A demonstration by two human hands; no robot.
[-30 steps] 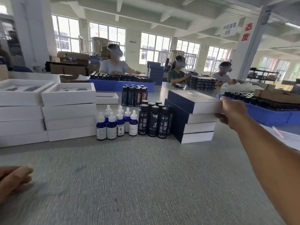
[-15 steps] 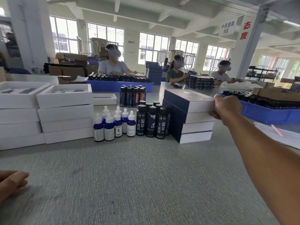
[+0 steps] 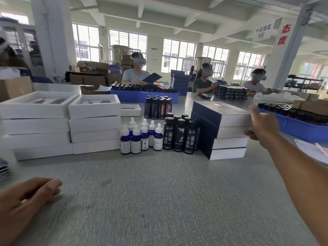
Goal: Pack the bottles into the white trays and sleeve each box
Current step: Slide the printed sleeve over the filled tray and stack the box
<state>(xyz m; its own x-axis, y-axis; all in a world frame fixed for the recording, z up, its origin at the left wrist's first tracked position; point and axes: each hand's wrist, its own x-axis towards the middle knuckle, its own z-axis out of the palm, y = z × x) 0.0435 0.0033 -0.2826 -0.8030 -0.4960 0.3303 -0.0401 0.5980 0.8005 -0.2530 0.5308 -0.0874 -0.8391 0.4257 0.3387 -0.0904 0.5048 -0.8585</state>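
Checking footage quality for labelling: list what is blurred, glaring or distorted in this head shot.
Head view: the left hand and right hand are smeared by motion blur; the windows are blown out by backlight; wide-angle distortion tilts the pillar and bends the frame edges; the black bottles stay sharp enough to show their label characters.

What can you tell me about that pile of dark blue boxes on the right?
The stack of sleeved boxes holds four flat boxes, each in a navy sleeve that leaves a white end showing. They look like card. The pile sits slightly staggered on the grey table, beside the black bottles. The right hand is at its right end.
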